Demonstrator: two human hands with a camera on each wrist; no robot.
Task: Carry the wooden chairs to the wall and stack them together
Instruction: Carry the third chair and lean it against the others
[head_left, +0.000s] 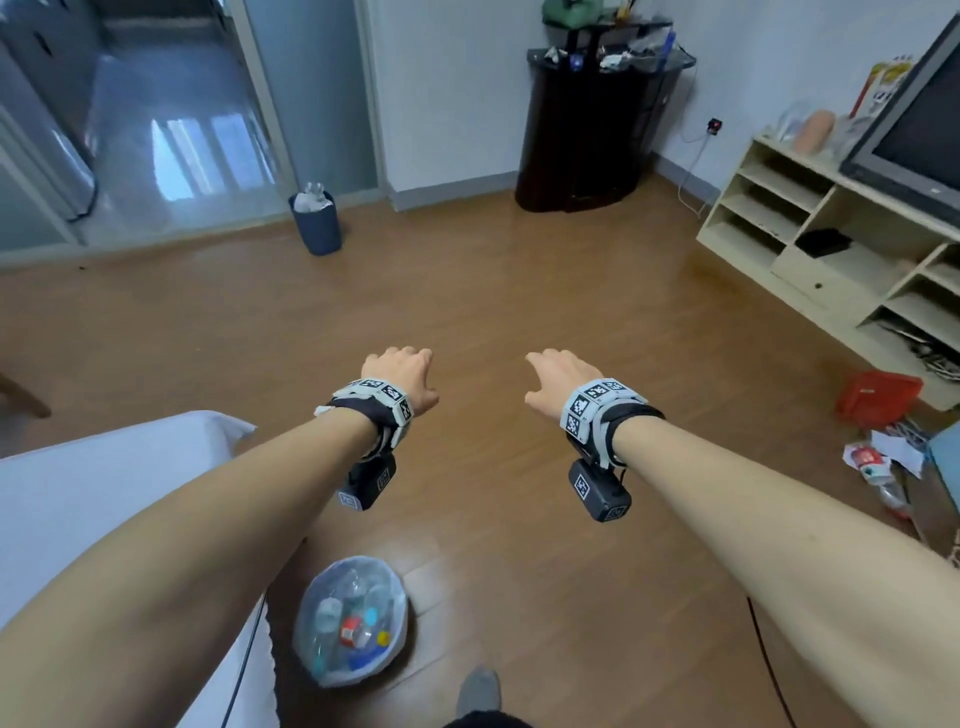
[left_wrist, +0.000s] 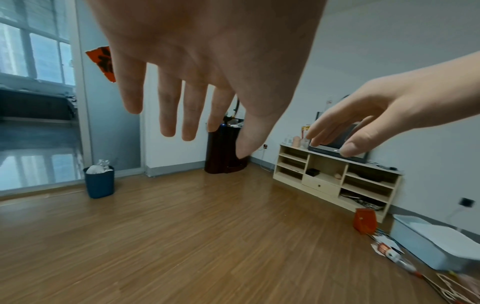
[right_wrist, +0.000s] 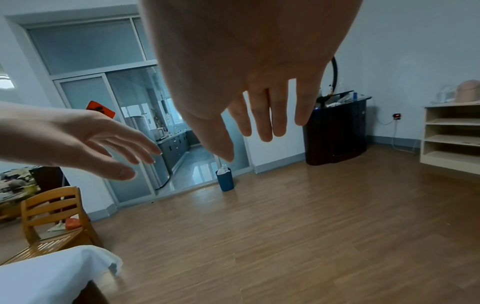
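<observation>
Chair (right_wrist: 49, 221) far off to the left, by the bed (right_wrist: 52, 271), with small things on its seat. Looks hard and stiff, likely heavy. Best grabbed by the top back bar and the seat edge. Left hand (head_left: 402, 376) and right hand (head_left: 561, 379) held out, fingers spread loose, holding nothing.

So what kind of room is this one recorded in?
Most likely a lived-in home, a bedroom or living room: a white-sheeted bed, a television on a cream shelf unit, and a wooden chair on laminate floor.
</observation>
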